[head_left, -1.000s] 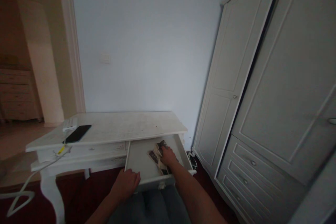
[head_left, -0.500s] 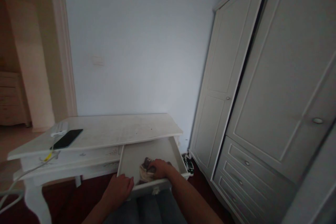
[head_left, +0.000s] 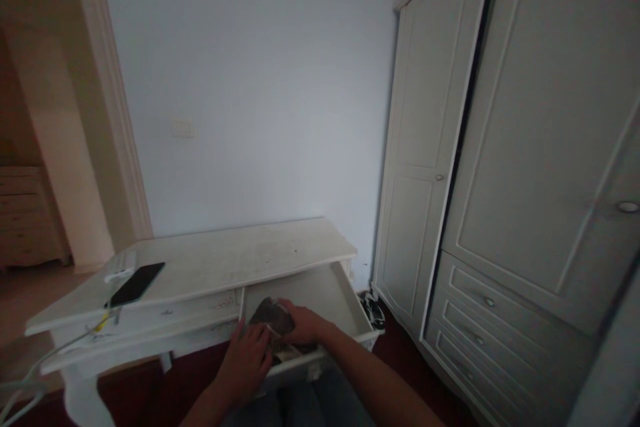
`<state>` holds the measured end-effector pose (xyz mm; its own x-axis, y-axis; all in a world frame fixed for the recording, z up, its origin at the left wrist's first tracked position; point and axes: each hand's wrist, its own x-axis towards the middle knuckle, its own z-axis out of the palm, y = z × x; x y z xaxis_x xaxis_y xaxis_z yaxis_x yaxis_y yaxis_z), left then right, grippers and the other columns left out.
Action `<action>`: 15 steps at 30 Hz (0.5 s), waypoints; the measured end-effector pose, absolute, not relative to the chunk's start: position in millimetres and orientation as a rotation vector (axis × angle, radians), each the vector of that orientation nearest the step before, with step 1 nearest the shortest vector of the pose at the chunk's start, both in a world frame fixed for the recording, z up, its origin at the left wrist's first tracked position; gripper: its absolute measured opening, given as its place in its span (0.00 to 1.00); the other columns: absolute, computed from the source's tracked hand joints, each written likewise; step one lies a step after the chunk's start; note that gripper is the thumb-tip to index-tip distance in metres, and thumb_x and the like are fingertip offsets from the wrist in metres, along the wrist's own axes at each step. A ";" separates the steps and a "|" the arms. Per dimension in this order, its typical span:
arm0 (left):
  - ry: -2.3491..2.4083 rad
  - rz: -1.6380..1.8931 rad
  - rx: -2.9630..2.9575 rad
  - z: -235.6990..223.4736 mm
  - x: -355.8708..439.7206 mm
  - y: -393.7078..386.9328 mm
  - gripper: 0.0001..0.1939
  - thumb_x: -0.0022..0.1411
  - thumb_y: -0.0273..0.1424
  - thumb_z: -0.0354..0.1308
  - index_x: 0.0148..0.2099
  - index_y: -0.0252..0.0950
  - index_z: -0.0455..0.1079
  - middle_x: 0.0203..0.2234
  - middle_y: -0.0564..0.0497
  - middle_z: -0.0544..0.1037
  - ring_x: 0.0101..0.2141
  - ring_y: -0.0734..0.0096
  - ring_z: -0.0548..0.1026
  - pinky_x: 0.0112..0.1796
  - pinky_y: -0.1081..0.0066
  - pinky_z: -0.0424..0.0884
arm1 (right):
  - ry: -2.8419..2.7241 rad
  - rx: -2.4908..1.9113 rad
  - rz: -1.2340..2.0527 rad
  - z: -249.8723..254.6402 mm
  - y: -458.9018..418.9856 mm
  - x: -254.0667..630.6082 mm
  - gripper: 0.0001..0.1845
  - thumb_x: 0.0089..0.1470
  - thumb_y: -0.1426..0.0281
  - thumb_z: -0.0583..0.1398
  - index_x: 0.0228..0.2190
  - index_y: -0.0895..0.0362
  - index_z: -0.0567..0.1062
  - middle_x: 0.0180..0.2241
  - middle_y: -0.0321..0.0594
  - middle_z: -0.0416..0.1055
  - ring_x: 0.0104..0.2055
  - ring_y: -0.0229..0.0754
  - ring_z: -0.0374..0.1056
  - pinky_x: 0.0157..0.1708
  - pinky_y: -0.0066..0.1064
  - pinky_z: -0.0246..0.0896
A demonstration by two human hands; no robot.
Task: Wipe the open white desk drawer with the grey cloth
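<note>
Over the pulled-out white drawer (head_left: pixel 320 290), a dark grey-brown bundle that looks like folded cloth (head_left: pixel 273 315) is between my two hands. My right hand (head_left: pixel 300 323) is closed round its right side. The fingers of my left hand (head_left: pixel 250 353) curl against its near left side, close to the drawer's front corner. Paler, crumpled cloth (head_left: pixel 287 352) shows beneath, at the drawer's front. Dim light and my fingers hide the bundle's exact kind.
On the left of the white desk (head_left: pixel 225 253) lie a dark phone (head_left: pixel 136 284) and a white block (head_left: pixel 120 265) with a cable (head_left: pixel 65 347). Black-and-white shoes (head_left: pixel 371 310) sit on the floor between desk and wardrobe (head_left: pixel 415 180).
My left hand has left the drawer's front corner and moved right onto the bundle. My right hand has raised the dark bundle slightly and shifted it left. The view has tilted a little.
</note>
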<state>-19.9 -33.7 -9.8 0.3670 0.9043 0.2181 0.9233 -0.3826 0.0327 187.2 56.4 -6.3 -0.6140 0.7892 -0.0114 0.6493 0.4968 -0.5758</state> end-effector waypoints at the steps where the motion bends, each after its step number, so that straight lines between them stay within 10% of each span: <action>1: -1.697 -0.266 -2.559 -6.4 -17.2 -24.8 0.23 0.69 0.34 0.52 0.64 0.40 0.68 0.64 0.41 0.72 0.65 0.53 0.67 0.69 0.47 0.52 | -2.492 -1.279 0.787 -3.5 53.8 202.8 0.64 0.44 0.53 0.72 0.73 0.51 0.49 0.59 0.51 0.73 0.59 0.60 0.71 0.55 0.44 0.66; 8: -1.656 -0.100 -2.794 10.0 27.8 31.7 0.51 0.49 0.43 0.68 0.73 0.37 0.56 0.71 0.34 0.59 0.69 0.42 0.57 0.64 0.51 0.61 | -2.557 -1.432 0.624 1.5 19.2 301.6 0.31 0.60 0.50 0.59 0.59 0.51 0.75 0.52 0.48 0.79 0.55 0.57 0.74 0.53 0.43 0.66; 15: -1.680 0.025 -2.761 3.8 38.4 39.9 0.24 0.52 0.43 0.63 0.50 0.40 0.77 0.48 0.39 0.82 0.51 0.43 0.78 0.53 0.52 0.71 | -2.346 -1.449 0.408 -8.5 4.0 328.6 0.23 0.65 0.54 0.56 0.54 0.52 0.76 0.53 0.47 0.76 0.57 0.52 0.70 0.58 0.39 0.60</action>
